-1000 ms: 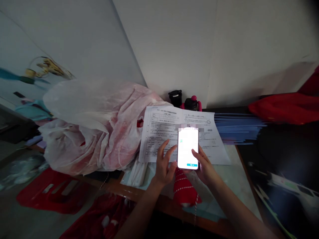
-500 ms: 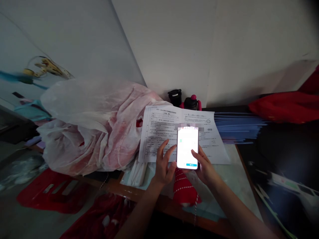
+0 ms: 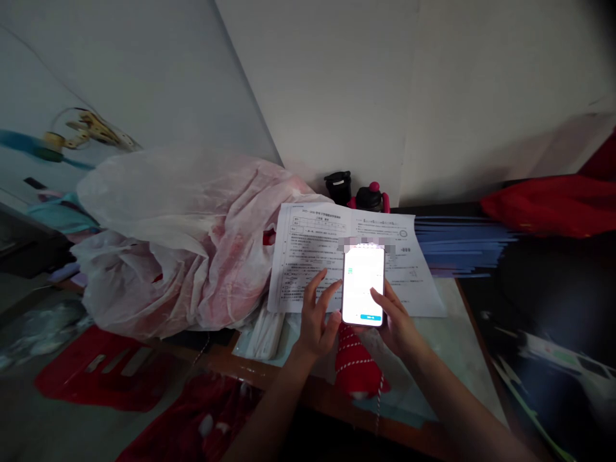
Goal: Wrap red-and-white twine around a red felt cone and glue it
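Note:
My right hand is closed around the right side of a smartphone, its thumb over the lit white screen. The phone is upright, with a blue button low on the display. My left hand is beside the phone's left edge, fingers apart and slightly bent; whether its fingertips touch the edge I cannot tell. Behind the phone lies a printed paper sheet with a table and lines of text. Below the phone, between my forearms, sits a red cone-shaped item wound with red-and-white cord, its top hidden by the phone.
A large translucent plastic bag with pinkish contents fills the left. Behind the paper stand a black cup and a dark bottle with pink parts. Blue sheets and red fabric lie right. A red plastic bag is lower left.

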Motion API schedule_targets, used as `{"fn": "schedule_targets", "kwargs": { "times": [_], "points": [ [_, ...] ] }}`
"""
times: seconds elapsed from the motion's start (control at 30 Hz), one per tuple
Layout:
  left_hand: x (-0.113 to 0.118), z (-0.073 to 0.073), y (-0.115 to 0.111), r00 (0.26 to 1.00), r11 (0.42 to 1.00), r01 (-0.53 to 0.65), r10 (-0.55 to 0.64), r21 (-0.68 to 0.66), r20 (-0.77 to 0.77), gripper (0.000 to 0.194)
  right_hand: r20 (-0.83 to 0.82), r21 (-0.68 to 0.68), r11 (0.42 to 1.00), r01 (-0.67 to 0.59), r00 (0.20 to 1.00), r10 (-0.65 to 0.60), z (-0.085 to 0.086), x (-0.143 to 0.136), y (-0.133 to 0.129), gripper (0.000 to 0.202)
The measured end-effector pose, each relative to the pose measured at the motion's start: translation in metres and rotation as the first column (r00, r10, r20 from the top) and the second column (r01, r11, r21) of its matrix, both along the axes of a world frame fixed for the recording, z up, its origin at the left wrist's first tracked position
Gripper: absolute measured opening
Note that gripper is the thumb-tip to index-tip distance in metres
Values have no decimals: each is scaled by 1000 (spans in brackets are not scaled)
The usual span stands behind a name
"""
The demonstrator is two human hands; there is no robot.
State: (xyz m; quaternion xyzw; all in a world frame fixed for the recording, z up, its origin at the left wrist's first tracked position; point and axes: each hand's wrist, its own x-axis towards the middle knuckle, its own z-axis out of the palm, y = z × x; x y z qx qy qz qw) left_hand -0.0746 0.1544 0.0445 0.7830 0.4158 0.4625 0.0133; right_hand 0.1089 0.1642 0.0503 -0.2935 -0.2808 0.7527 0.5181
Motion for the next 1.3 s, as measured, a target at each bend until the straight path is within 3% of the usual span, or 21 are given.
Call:
{"fn": "schedule_targets", "kwargs": {
  "times": [0.47,0.57,0.67,0.83,0.97,1.3],
  "points": [
    [-6,-2,0,1000,999,4,-3,-52,21,39,15,18,999,31,999,-32,-3,3,4,77],
    [-9,-1,4,996,995,-81,83,-62,28,35,9,19,999,37,999,-38,-5,3,4,77],
    [-19,0,10,966,967,-255,254,4,51,28,4,25,999,33,999,-33,-6,4,6,78],
    [-43,2,17,848,832,-530,525,163,75,25,8,27,999,45,999,-45,-4,5,7,80],
    [-56,4,20,797,781,-597,603,183,31,30,9,42,999,31,999,-32,-5,5,6,78],
    [-60,1,25,743,752,-649,659,115,-118,25,-18,93,996,12,1000,-10,-11,6,6,76]
  ]
}}
